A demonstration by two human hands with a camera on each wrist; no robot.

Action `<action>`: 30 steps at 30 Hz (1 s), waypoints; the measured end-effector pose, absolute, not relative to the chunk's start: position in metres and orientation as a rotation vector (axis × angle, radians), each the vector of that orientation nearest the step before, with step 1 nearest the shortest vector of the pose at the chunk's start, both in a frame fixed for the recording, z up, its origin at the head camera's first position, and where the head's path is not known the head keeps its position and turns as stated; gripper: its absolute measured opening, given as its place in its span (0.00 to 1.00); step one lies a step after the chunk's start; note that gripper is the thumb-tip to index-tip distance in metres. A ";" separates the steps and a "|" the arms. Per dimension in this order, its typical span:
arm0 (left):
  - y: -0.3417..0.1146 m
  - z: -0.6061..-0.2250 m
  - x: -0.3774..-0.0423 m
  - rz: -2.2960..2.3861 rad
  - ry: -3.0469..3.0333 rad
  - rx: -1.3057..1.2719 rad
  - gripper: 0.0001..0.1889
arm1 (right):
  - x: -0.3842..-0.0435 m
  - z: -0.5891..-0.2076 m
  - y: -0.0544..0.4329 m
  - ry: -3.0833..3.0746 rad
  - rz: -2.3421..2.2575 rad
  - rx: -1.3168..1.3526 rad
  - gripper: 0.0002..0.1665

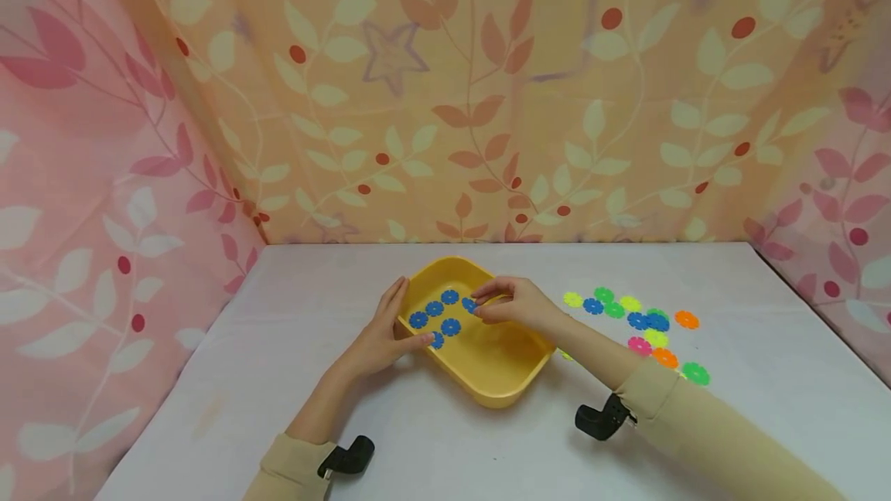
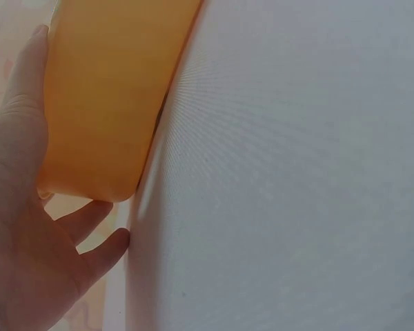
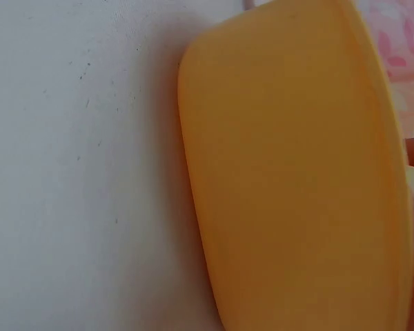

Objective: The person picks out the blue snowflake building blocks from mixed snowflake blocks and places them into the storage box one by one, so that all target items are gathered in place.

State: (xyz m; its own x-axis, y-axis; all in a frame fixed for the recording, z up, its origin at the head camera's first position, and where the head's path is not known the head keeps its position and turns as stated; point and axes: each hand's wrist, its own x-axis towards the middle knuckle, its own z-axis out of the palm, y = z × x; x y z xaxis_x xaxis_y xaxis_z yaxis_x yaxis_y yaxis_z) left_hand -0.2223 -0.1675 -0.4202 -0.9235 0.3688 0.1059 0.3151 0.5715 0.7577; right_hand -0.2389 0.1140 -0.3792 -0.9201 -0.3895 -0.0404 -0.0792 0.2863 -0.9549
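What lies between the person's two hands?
Part of the yellow tray, with blue discs in it, as the head view shows. The left hand grips its rim; the right hand is at one disc.

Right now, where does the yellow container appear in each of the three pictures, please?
Head: yellow container just below the picture's centre, inside visible.
Left wrist: yellow container at upper left, cut by the top edge.
Right wrist: yellow container right of centre, running top to bottom.
Shared landmark: the white tabletop.

Two orange discs point(image 1: 687, 319), one basin point(image 1: 497, 362), six blue discs point(image 1: 451, 327) (within it).
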 end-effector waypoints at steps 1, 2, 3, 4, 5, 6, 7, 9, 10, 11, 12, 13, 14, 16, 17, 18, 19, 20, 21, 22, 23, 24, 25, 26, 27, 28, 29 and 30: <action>-0.167 -0.420 -0.223 1.294 2.728 0.595 0.57 | -0.240 -0.381 0.111 2.322 -1.644 -0.425 0.20; -0.167 -0.421 -0.223 1.290 2.730 0.596 0.57 | -0.242 -0.383 0.107 2.348 -1.613 -0.425 0.19; -0.167 -0.421 -0.223 1.291 2.729 0.599 0.57 | -0.243 -0.385 0.105 2.377 -1.580 -0.428 0.19; -0.167 -0.421 -0.223 1.292 2.729 0.600 0.57 | -0.245 -0.387 0.102 2.403 -1.552 -0.429 0.19; -0.167 -0.421 -0.223 1.294 2.728 0.601 0.57 | -0.246 -0.389 0.100 2.427 -1.525 -0.429 0.19; -0.167 -0.421 -0.223 1.294 2.729 0.603 0.57 | -0.248 -0.391 0.098 2.439 -1.509 -0.420 0.18; -0.167 -0.421 -0.223 1.296 2.729 0.604 0.57 | -0.249 -0.393 0.096 2.444 -1.497 -0.412 0.18; -0.166 -0.420 -0.222 1.300 2.726 0.601 0.57 | -0.251 -0.396 0.093 2.448 -1.487 -0.389 0.18; -0.167 -0.420 -0.222 1.299 2.726 0.597 0.57 | -0.251 -0.397 0.092 2.458 -1.475 -0.374 0.17; -0.167 -0.420 -0.222 1.299 2.724 0.595 0.57 | -0.252 -0.397 0.091 2.469 -1.461 -0.367 0.17; -0.167 -0.419 -0.222 1.297 2.726 0.595 0.57 | -0.252 -0.397 0.090 2.488 -1.439 -0.363 0.16; -0.167 -0.419 -0.221 1.297 2.725 0.593 0.57 | -0.251 -0.397 0.089 2.511 -1.408 -0.356 0.15; -0.167 -0.420 -0.221 1.297 2.726 0.593 0.57 | -0.251 -0.397 0.089 2.538 -1.375 -0.356 0.15; -0.167 -0.420 -0.222 1.296 2.730 0.598 0.57 | -0.251 -0.398 0.088 2.592 -1.307 -0.356 0.14; -0.167 -0.421 -0.222 1.295 2.733 0.601 0.57 | -0.251 -0.398 0.088 2.612 -1.279 -0.357 0.13; -0.167 -0.421 -0.222 1.295 2.737 0.604 0.57 | -0.251 -0.399 0.088 2.637 -1.248 -0.361 0.13; -0.167 -0.422 -0.222 1.296 2.738 0.604 0.57 | -0.251 -0.400 0.087 2.655 -1.226 -0.359 0.12; -0.167 -0.422 -0.223 1.296 2.740 0.604 0.57 | -0.251 -0.401 0.087 2.674 -1.206 -0.361 0.12; -0.167 -0.422 -0.223 1.296 2.742 0.604 0.57 | -0.252 -0.401 0.087 2.692 -1.189 -0.366 0.11; -0.167 -0.422 -0.223 1.295 2.743 0.603 0.57 | -0.252 -0.402 0.087 2.706 -1.174 -0.371 0.11; -0.167 -0.422 -0.223 1.294 2.743 0.602 0.57 | -0.252 -0.403 0.086 2.725 -1.154 -0.383 0.11; -0.167 -0.422 -0.222 1.295 2.742 0.599 0.57 | -0.252 -0.403 0.086 2.744 -1.137 -0.398 0.11; -0.167 -0.421 -0.222 1.293 2.741 0.595 0.57 | -0.253 -0.404 0.086 2.756 -1.124 -0.406 0.11; -0.167 -0.421 -0.222 1.289 2.742 0.592 0.57 | -0.253 -0.404 0.085 2.767 -1.111 -0.414 0.11; -0.167 -0.421 -0.222 1.286 2.741 0.591 0.57 | -0.253 -0.405 0.085 2.778 -1.099 -0.420 0.11; -0.167 -0.421 -0.222 1.284 2.741 0.588 0.57 | -0.253 -0.405 0.084 2.790 -1.088 -0.425 0.11; -0.167 -0.421 -0.222 1.283 2.740 0.583 0.57 | -0.253 -0.405 0.083 2.802 -1.080 -0.432 0.11; -0.167 -0.421 -0.222 1.284 2.740 0.579 0.57 | -0.253 -0.405 0.082 2.811 -1.072 -0.438 0.11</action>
